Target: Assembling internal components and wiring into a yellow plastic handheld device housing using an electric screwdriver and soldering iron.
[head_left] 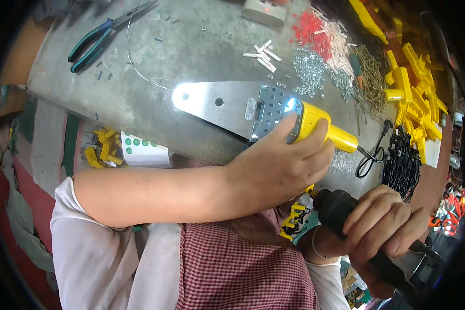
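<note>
My left hand (281, 163) is closed around the yellow handle (315, 121) of a pipe welding iron. Its tapered metal plate (219, 103) points left over the table, with a perforated metal guard (272, 111) between plate and handle. At the lower right, my right hand (385, 222) grips a black power screwdriver (338, 209). The screwdriver's tip meets a small yellow part just below my left hand; my fingers hide whether it sits on a screw. A black cord (367, 155) leaves the handle's right end.
Teal-handled pliers (94, 44) lie at the far left. Beyond the iron are small nuts (308, 70), red sleeves (312, 33), white pieces (263, 55) and long screws (372, 75). Yellow handle shells (418, 93) and bundled black cords (402, 163) pile up on the right.
</note>
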### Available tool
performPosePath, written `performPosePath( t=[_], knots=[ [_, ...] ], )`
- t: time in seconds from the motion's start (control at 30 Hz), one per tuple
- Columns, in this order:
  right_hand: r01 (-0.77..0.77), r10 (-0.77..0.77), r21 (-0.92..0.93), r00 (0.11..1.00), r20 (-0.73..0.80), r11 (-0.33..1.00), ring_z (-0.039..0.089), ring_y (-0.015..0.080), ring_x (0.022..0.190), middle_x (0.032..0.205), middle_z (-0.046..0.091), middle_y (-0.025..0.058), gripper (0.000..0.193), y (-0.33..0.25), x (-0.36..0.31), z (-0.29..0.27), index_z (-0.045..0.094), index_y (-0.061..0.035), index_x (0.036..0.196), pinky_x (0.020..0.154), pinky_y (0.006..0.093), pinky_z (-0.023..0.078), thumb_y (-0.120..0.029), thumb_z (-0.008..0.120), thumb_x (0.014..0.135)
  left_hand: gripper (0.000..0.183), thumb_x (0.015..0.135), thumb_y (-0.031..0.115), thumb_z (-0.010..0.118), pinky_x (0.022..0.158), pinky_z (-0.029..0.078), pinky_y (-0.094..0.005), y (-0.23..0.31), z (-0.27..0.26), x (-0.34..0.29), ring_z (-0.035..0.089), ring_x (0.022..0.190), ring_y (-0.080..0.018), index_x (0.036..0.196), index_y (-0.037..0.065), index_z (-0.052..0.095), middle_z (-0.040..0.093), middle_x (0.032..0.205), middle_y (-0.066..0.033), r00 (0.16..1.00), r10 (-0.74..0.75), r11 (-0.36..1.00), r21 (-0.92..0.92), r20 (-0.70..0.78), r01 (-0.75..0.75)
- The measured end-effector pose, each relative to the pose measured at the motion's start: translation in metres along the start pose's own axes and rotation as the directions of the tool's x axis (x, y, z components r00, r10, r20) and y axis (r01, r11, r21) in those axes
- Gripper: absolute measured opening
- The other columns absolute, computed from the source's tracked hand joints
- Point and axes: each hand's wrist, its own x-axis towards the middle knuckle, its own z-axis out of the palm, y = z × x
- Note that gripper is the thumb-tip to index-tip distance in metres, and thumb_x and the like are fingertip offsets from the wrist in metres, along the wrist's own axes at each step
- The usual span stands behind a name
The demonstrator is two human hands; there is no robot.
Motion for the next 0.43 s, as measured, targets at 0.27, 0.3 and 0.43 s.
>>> performPosePath(
  t=[0.27, 0.3, 0.43],
  knots=[
    [0.311, -0.318, -0.073, 0.897, -0.306, 0.948, 0.062, 0.0134, 0.055, 0.068, 0.061, 0.0047, 0.045, -0.026, -0.008, 0.022, 0.049, -0.0051, 0.095, 0.05, 0.0254, 0.054, -0.018, 0.083, 0.068, 0.042, 0.077, 0.034, 0.064, 0.085, 0.044, -0.0404, 0.023, -0.019, -0.021, 0.048, 0.124, -0.0237, 0.113, 0.013, 0.062, 0.049, 0.138, -0.0054, 0.998, 0.041, 0.993, 0.105, 0.055, -0.047],
    [0.378, -0.371, -0.061, 0.844, -0.387, 0.924, 0.061, 0.0129, 0.059, 0.071, 0.06, 0.0062, 0.044, -0.038, -0.011, 0.021, 0.049, -0.0039, 0.097, 0.056, 0.0264, 0.054, -0.013, 0.081, 0.069, 0.042, 0.077, 0.034, 0.064, 0.085, 0.044, -0.0404, 0.018, -0.027, -0.023, 0.048, 0.124, -0.0237, 0.113, 0.013, 0.062, 0.049, 0.138, -0.0054, 0.996, 0.058, 0.992, 0.112, 0.061, -0.065],
    [0.286, -0.255, -0.019, 0.82, -0.513, 0.958, 0.06, 0.0264, 0.086, 0.11, 0.051, 0.0137, 0.064, -0.05, -0.03, -0.011, 0.04, -0.0158, 0.124, 0.097, 0.0578, 0.032, -0.052, 0.071, 0.08, 0.091, 0.077, 0.034, 0.076, 0.109, 0.037, -0.0422, -0.026, -0.065, -0.014, 0.03, 0.14, -0.0355, 0.15, 0.014, 0.025, 0.034, 0.151, -0.0112, 0.884, -0.12, 0.39, -0.797, 0.453, 0.461]
  ],
)
